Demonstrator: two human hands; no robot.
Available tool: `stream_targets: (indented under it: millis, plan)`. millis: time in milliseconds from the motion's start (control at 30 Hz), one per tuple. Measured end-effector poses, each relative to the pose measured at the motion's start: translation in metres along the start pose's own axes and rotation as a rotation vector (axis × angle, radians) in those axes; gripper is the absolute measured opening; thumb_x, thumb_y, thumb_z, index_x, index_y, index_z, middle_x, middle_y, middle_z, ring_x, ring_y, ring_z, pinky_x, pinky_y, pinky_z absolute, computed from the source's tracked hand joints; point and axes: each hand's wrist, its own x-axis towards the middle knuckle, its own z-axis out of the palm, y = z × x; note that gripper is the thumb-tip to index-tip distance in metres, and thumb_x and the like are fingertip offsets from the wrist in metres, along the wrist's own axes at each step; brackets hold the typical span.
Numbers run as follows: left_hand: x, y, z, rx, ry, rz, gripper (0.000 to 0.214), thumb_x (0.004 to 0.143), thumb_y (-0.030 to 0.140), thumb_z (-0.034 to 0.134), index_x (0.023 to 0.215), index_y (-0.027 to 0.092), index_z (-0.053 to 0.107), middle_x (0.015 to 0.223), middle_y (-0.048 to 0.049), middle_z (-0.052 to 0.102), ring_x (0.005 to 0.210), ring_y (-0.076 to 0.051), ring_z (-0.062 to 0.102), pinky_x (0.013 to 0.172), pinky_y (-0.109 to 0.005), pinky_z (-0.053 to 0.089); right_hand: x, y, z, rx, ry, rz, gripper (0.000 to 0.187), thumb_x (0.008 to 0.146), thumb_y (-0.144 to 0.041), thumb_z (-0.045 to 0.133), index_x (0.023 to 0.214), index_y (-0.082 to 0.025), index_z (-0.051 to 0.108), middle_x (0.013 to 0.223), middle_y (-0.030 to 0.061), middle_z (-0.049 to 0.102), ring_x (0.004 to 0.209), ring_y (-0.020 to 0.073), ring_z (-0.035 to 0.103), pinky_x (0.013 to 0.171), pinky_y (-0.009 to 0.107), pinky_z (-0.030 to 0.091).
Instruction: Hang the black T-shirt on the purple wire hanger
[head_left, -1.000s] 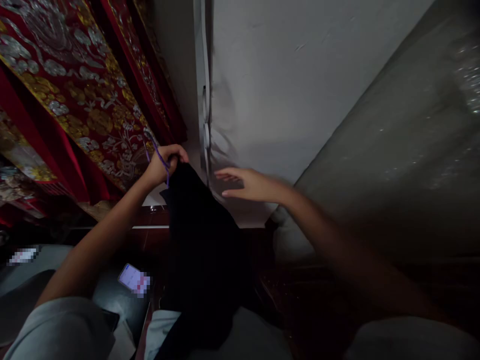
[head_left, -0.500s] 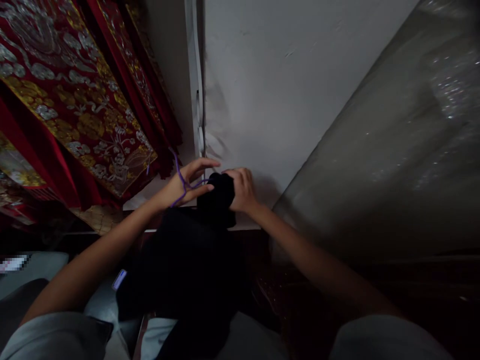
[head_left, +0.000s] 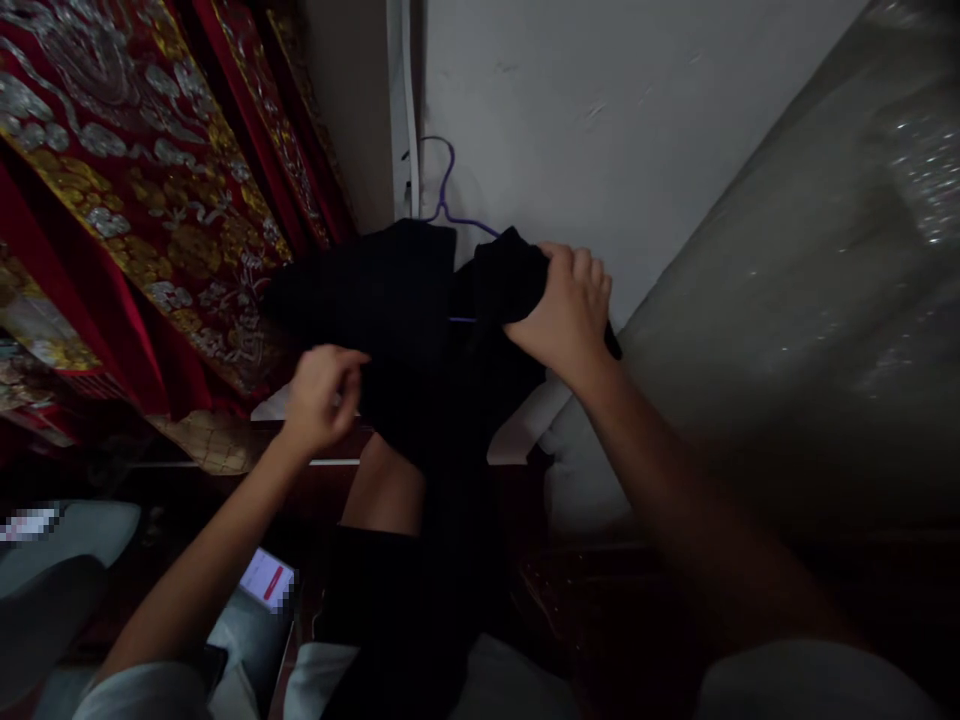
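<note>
A black garment (head_left: 397, 290) hangs over a purple hanger (head_left: 443, 208), its neck opening gaping in the middle. The hook of the hanger rises at the top beside the white wall. My right hand (head_left: 566, 315) is wrapped round the garment's right shoulder, fingers over the cloth. At the garment's left side is my left hand (head_left: 322, 395), index finger stretched out and the others loosely curled, with a small gap to the thumb. I see no cloth in it. The dark folds below the neck merge, so the lower edge cannot be made out.
Red embroidered cloth (head_left: 217, 200) with gold and silver patterns hangs at left. Clear plastic sheeting (head_left: 787, 330) covers a large surface at right. A lit phone screen (head_left: 266, 578) shows at lower left, near a seated person's grey clothing (head_left: 97, 530).
The hanger, bunched with black cloth before, now stands upright with the garment spread over it. The purple string-like line has left my left hand, which moved down. My right hand moved right and up.
</note>
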Motion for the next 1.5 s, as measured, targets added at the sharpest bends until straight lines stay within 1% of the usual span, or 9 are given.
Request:
stream_targets:
  millis: [167, 333, 500, 667, 800, 900, 1067, 1233, 1500]
  plan:
    - [-0.011, 0.022, 0.053, -0.011, -0.6, -0.133, 0.068, 0.097, 0.017, 0.046, 0.163, 0.026, 0.027, 0.127, -0.0091, 0.07, 0.098, -0.024, 0.073, 0.084, -0.038, 0.058, -0.023, -0.017, -0.009, 0.025, -0.044, -0.066, 0.086, 0.062, -0.021, 0.078, 0.141, -0.014, 0.046, 0.131, 0.0199, 0.053, 0.124, 0.043, 0.05, 0.106, 0.063, 0.041]
    - [-0.022, 0.029, 0.09, 0.183, -0.65, -0.379, 0.059, 0.102, 0.027, 0.047, 0.159, 0.022, 0.035, 0.125, -0.0125, 0.071, 0.099, -0.028, 0.075, 0.079, -0.037, 0.058, -0.038, -0.002, -0.01, 0.054, -0.021, -0.101, 0.084, 0.063, -0.023, 0.076, 0.142, -0.016, 0.048, 0.131, 0.0191, 0.055, 0.124, 0.0426, 0.051, 0.107, 0.062, 0.043]
    - [-0.046, 0.034, 0.106, 0.17, -0.713, -0.44, 0.03, 0.106, 0.036, 0.044, 0.123, 0.02, 0.064, 0.105, -0.0118, 0.072, 0.093, -0.027, 0.073, 0.077, -0.034, 0.056, -0.049, 0.002, -0.003, 0.131, 0.019, -0.163, 0.087, 0.068, -0.023, 0.074, 0.149, -0.018, 0.043, 0.148, 0.0191, 0.047, 0.142, 0.0434, 0.039, 0.115, 0.065, 0.036]
    - [-0.081, 0.05, 0.111, -0.076, -0.513, -0.54, 0.018, 0.104, 0.036, 0.052, 0.102, 0.023, 0.063, 0.102, -0.0071, 0.07, 0.094, -0.022, 0.07, 0.084, -0.034, 0.056, -0.111, -0.02, 0.03, 0.553, 0.191, 0.111, 0.032, 0.089, -0.038, 0.06, 0.116, -0.02, 0.061, 0.12, 0.0147, 0.064, 0.122, 0.0326, 0.058, 0.107, 0.054, 0.045]
    - [-0.099, 0.061, 0.118, -0.3, -0.296, -0.605, 0.008, 0.1, 0.024, 0.055, 0.107, 0.025, 0.06, 0.104, -0.0072, 0.072, 0.099, -0.024, 0.07, 0.091, -0.038, 0.058, -0.18, -0.042, 0.063, 0.974, -0.296, 0.455, 0.031, 0.091, -0.051, 0.06, 0.09, -0.021, 0.061, 0.086, 0.0067, 0.065, 0.085, 0.0229, 0.065, 0.08, 0.037, 0.051]
    - [-0.108, 0.068, 0.126, -0.422, -0.158, -0.659, 0.04, 0.1, 0.023, 0.055, 0.139, 0.028, 0.048, 0.13, -0.0112, 0.067, 0.116, -0.025, 0.069, 0.102, -0.044, 0.057, -0.206, -0.052, 0.075, 1.04, -0.432, 0.475, 0.035, 0.09, -0.055, 0.064, 0.093, -0.021, 0.058, 0.085, 0.0042, 0.064, 0.083, 0.0201, 0.064, 0.076, 0.032, 0.049]
    - [-0.12, 0.079, 0.136, -0.477, 0.038, -0.845, 0.076, 0.099, 0.03, 0.061, 0.161, 0.028, 0.019, 0.143, -0.0163, 0.06, 0.125, -0.027, 0.067, 0.106, -0.049, 0.059, -0.201, -0.056, 0.071, 0.983, -0.48, 0.403, 0.034, 0.089, -0.054, 0.068, 0.099, -0.023, 0.059, 0.083, 0.0024, 0.065, 0.077, 0.0187, 0.062, 0.071, 0.031, 0.047]
    - [-0.127, 0.078, 0.136, -0.484, -0.048, -0.778, 0.03, 0.097, 0.021, 0.053, 0.125, 0.026, 0.063, 0.12, -0.0097, 0.074, 0.117, -0.026, 0.071, 0.105, -0.049, 0.059, -0.206, -0.058, 0.073, 0.972, -0.511, 0.422, 0.031, 0.089, -0.052, 0.065, 0.082, -0.023, 0.054, 0.076, 0.0018, 0.063, 0.072, 0.0188, 0.061, 0.069, 0.031, 0.047]
    - [-0.12, 0.078, 0.122, -0.506, -0.011, -0.791, 0.016, 0.094, 0.025, 0.061, 0.101, 0.027, 0.075, 0.099, -0.0059, 0.078, 0.096, -0.025, 0.074, 0.088, -0.045, 0.063, -0.202, -0.052, 0.06, 0.983, -0.614, 0.415, 0.032, 0.088, -0.048, 0.066, 0.073, -0.021, 0.059, 0.064, -0.0004, 0.057, 0.062, 0.0159, 0.054, 0.062, 0.03, 0.039]
